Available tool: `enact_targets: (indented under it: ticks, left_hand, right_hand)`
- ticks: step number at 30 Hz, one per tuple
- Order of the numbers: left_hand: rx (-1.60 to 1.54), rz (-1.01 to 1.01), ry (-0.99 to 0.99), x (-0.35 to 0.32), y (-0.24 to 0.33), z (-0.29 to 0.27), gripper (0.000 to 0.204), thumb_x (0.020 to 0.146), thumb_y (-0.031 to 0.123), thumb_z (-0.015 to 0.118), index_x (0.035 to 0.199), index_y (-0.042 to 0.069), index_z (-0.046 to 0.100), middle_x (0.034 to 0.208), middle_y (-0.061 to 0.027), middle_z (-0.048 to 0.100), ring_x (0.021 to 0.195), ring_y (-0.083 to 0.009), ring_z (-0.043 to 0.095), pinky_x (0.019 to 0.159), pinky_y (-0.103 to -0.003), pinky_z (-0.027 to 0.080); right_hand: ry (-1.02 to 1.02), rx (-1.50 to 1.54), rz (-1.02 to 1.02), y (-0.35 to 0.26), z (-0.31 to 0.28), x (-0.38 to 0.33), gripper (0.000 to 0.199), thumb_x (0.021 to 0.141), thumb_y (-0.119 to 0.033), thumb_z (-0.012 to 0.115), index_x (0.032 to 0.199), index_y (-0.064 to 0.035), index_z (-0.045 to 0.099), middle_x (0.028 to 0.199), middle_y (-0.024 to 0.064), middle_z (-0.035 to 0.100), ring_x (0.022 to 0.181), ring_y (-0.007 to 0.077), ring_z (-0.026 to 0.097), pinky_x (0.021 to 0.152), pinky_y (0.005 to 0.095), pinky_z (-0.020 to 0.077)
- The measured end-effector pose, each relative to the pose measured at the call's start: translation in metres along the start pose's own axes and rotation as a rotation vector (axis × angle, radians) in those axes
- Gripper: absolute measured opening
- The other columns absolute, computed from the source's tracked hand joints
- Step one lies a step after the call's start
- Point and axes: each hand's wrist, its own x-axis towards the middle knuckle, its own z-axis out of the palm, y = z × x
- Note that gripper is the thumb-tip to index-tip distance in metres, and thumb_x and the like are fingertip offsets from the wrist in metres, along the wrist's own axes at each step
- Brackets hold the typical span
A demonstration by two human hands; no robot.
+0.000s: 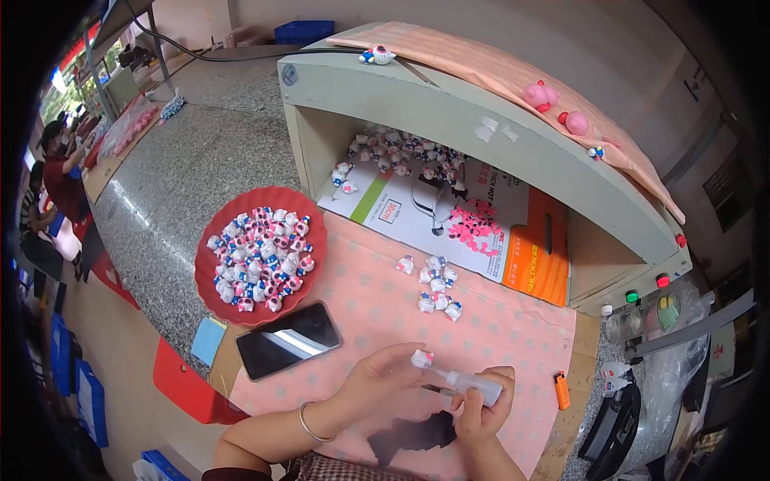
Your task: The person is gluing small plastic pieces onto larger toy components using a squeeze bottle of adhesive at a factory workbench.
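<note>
My left hand (385, 377) pinches a tiny white and pink figurine (422, 358) above the pink dotted cloth (377, 305). My right hand (481, 405) grips a small clear glue bottle (473, 385), with its nozzle tip touching the figurine. A silver bracelet (309, 423) circles my left wrist. Several more of the same figurines (437, 284) lie loose on the cloth a little beyond my hands. A red round tray (210, 290) to the left holds a heap of them.
A black phone (289, 340) lies beside the tray. A pale box-shaped machine (449, 120) stands behind, with figurines and pink bits (473, 224) on cardboard inside. An orange lighter (562, 390) lies at right. Other people sit far left.
</note>
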Motion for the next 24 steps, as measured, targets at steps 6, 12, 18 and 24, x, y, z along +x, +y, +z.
enact_targets:
  ticks: [6, 12, 18, 24]
  left_hand:
    - [-0.014, -0.008, 0.023, -0.0013, 0.0049, 0.0009, 0.035, 0.082, 0.001, 0.052, 0.116, 0.005, 0.048, 0.104, -0.0040, 0.055, 0.091, -0.0106, 0.053, 0.081, -0.028, 0.047]
    - [0.000, 0.011, 0.027, -0.0015, 0.0062, -0.0013, 0.034, 0.081, 0.000, 0.053, 0.115, 0.005, 0.048, 0.102, -0.0033, 0.055, 0.087, -0.0089, 0.053, 0.079, -0.027, 0.048]
    - [0.005, 0.014, 0.037, 0.0004, 0.0044, -0.0030, 0.034, 0.081, 0.001, 0.053, 0.115, 0.006, 0.049, 0.098, -0.0023, 0.056, 0.082, -0.0073, 0.053, 0.078, -0.026, 0.049]
    - [0.024, 0.008, 0.034, 0.0004, 0.0057, -0.0034, 0.035, 0.081, 0.001, 0.053, 0.115, 0.006, 0.049, 0.095, -0.0018, 0.056, 0.080, -0.0066, 0.052, 0.077, -0.025, 0.049]
  right_hand:
    - [0.039, 0.048, 0.025, -0.0037, 0.0016, -0.0029, 0.023, 0.084, -0.016, 0.046, 0.089, 0.0036, 0.035, 0.086, 0.0110, 0.032, 0.048, 0.0103, 0.043, 0.034, 0.0196, 0.0380]
    - [0.019, 0.021, 0.021, -0.0019, 0.0058, 0.0013, 0.023, 0.084, -0.016, 0.045, 0.089, 0.0034, 0.034, 0.085, 0.0110, 0.032, 0.048, 0.0100, 0.043, 0.032, 0.0198, 0.0373]
    - [0.032, 0.045, 0.030, -0.0017, 0.0059, -0.0002, 0.022, 0.084, -0.016, 0.045, 0.090, 0.0030, 0.034, 0.086, 0.0110, 0.033, 0.048, 0.0101, 0.043, 0.032, 0.0200, 0.0378]
    - [0.040, 0.034, 0.035, 0.0023, 0.0092, -0.0011, 0.024, 0.084, -0.017, 0.046, 0.090, 0.0028, 0.035, 0.086, 0.0112, 0.033, 0.047, 0.0100, 0.043, 0.032, 0.0200, 0.0376]
